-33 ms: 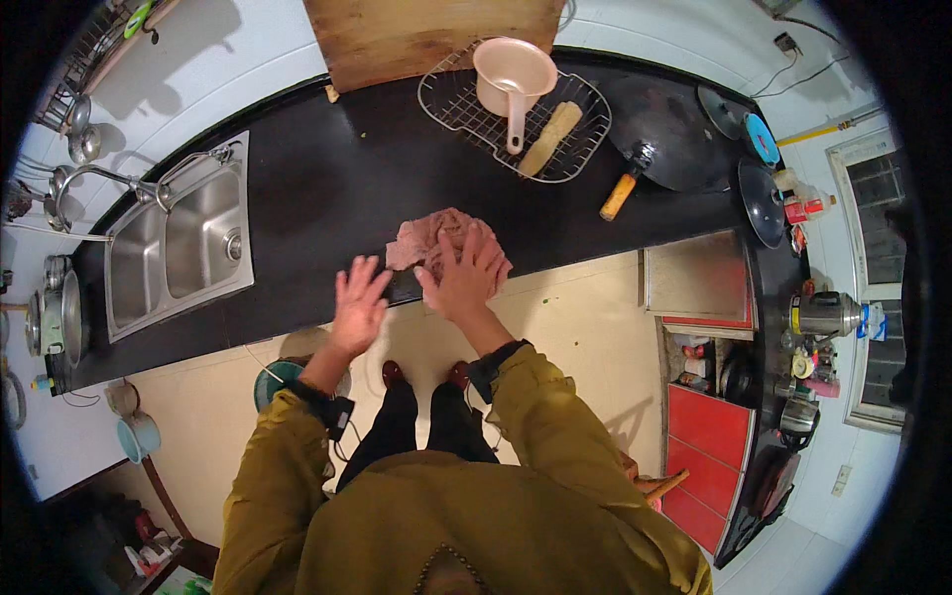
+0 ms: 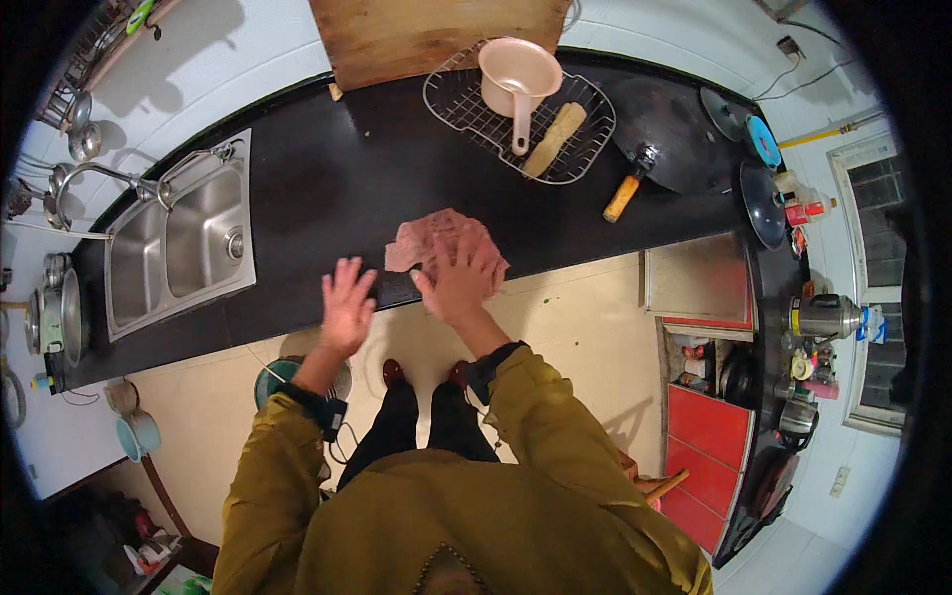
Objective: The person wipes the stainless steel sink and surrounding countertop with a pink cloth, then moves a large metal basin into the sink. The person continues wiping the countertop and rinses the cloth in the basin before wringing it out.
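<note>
**One pink cloth point(image 2: 416, 244) under the right hand point(image 2: 458, 288), nothing in the left hand point(image 2: 347, 309)**

Nearest, at the bottom of the frame: two olive sleeves point(image 2: 555, 426), with two dark trouser legs point(image 2: 392, 431) between, down to two dark red shoes point(image 2: 395, 373). Left of the shoes, partly hidden, one green basin point(image 2: 266, 385).

Near the middle of the frame, two hands. Left one wide open, fingers spread, holding nothing, over the front edge of one black counter point(image 2: 327, 198); impossible to tell if touching it. Right one flat over the cloth, fingers spread and not closed around anything; impossible to tell about any light pinch of fabric. Cloth crumpled, at the centre of the frame, along the counter's front edge.

Farther left, one steel sink point(image 2: 248, 213) with two bowls and one curved tap point(image 2: 109, 176).

Upper centre to upper right: one wire rack point(image 2: 436, 111), bearing one pale pink pot point(image 2: 518, 67) and, beside it, one long yellowish piece point(image 2: 555, 139). Right of the rack, one dark wok point(image 2: 674, 124) with one wooden handle point(image 2: 622, 198); beyond it, two dark lids point(image 2: 762, 206) and, between them, one blue item point(image 2: 762, 140).

Farthest, at the top edge, one wooden board point(image 2: 426, 45), upright against the wall point(image 2: 283, 50).
</note>
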`<state>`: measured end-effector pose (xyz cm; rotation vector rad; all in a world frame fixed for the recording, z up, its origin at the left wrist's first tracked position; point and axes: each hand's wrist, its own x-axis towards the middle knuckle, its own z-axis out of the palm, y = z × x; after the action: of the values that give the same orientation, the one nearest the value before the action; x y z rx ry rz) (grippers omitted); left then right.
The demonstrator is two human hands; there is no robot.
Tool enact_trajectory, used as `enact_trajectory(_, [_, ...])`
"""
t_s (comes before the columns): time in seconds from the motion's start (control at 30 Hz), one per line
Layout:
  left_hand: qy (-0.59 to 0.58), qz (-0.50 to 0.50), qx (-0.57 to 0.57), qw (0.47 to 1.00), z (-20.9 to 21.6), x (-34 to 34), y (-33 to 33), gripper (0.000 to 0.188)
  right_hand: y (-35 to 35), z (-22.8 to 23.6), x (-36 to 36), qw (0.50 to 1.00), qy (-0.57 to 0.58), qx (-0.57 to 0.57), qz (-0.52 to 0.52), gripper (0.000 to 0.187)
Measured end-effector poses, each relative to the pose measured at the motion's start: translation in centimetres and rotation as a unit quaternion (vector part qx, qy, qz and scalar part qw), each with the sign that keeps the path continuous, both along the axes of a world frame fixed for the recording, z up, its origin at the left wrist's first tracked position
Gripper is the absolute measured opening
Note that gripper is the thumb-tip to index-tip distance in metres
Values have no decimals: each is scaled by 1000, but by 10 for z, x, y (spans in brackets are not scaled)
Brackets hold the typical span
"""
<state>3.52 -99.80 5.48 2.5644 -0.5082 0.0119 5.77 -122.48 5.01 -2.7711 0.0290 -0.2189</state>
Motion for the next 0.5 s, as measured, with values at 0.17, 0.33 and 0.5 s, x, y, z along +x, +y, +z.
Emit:
enact_trajectory(0.17, [-9, 153, 109, 982, -21, 4, 89, 55, 72, -1, -5, 978, -90, 65, 177, 51])
enact_trajectory(0.33, [-50, 176, 116, 976, -32, 15, 112, 59, 132, 12, 10, 942, -163, 41, 291, 42])
enact_trajectory(0.5, [-30, 145, 94, 984, -21, 14, 112, 60, 116, 13, 20, 967, -132, 3, 219, 49])
